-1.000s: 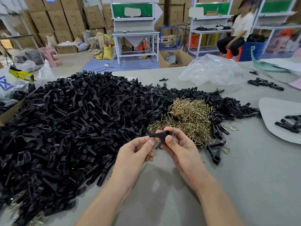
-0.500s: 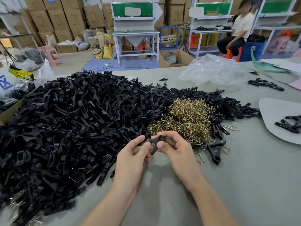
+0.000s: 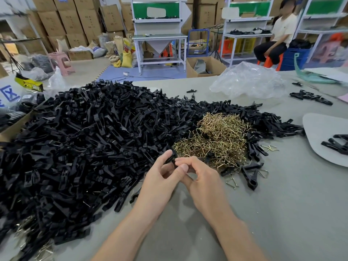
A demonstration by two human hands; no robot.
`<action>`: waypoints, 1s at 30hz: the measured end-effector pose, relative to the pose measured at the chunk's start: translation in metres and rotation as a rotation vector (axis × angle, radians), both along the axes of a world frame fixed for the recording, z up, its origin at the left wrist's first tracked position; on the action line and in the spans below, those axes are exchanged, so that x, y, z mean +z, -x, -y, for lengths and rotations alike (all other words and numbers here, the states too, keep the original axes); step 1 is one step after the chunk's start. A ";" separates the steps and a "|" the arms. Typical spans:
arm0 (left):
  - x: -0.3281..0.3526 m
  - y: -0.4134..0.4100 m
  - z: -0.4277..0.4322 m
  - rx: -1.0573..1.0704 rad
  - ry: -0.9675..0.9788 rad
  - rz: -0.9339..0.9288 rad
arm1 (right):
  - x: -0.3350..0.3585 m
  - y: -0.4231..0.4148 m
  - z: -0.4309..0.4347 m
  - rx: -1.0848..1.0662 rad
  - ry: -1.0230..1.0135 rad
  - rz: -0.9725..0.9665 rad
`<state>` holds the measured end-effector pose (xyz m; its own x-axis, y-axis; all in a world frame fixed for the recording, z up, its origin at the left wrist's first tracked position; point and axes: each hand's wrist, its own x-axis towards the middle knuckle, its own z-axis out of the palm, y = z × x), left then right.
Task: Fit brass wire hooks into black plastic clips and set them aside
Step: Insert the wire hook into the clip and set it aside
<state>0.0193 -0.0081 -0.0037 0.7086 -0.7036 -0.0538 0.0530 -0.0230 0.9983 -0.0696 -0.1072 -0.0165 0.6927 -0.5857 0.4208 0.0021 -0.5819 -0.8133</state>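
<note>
Clip (image 3: 170, 159) pinched between left hand (image 3: 160, 183) and right hand (image 3: 205, 183). Likely light, stiff plastic, so hold its flat sides. Brass hooks (image 3: 216, 140) at 1 o'clock look tangly.

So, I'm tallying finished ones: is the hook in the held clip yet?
Cannot tell: the black clip is mostly hidden between the left hand and right hand; no brass shows on it.

Stacked cardboard boxes (image 3: 71, 21) line the back wall at upper left and centre. Before them stand white benches (image 3: 159, 36) with green back panels. A pink stool (image 3: 62, 61), sacks (image 3: 124, 51) and an open carton (image 3: 205, 66) sit on the floor, beside a blue mat (image 3: 150, 72). A person (image 3: 278, 34) sits at upper right. The grey worktop (image 3: 282, 204) fills the lower frame.
</note>
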 end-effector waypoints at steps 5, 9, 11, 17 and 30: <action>-0.001 -0.009 -0.004 -0.075 -0.008 0.004 | 0.001 0.001 -0.002 -0.005 0.055 0.054; -0.001 -0.015 -0.008 -0.125 -0.013 0.002 | 0.000 0.001 -0.004 0.003 0.084 0.065; -0.002 -0.017 -0.010 -0.152 -0.023 0.011 | 0.000 0.001 -0.005 -0.002 0.105 0.067; -0.005 -0.026 -0.011 -0.265 -0.045 0.016 | 0.001 0.003 -0.006 0.012 0.123 0.052; -0.012 -0.032 -0.012 -0.305 -0.020 0.001 | 0.003 0.005 -0.009 0.067 0.053 0.035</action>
<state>0.0512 0.0036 -0.0154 0.4651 -0.8825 -0.0695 0.0394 -0.0578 0.9976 -0.0741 -0.0986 -0.0137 0.7140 -0.5147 0.4747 0.0709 -0.6213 -0.7804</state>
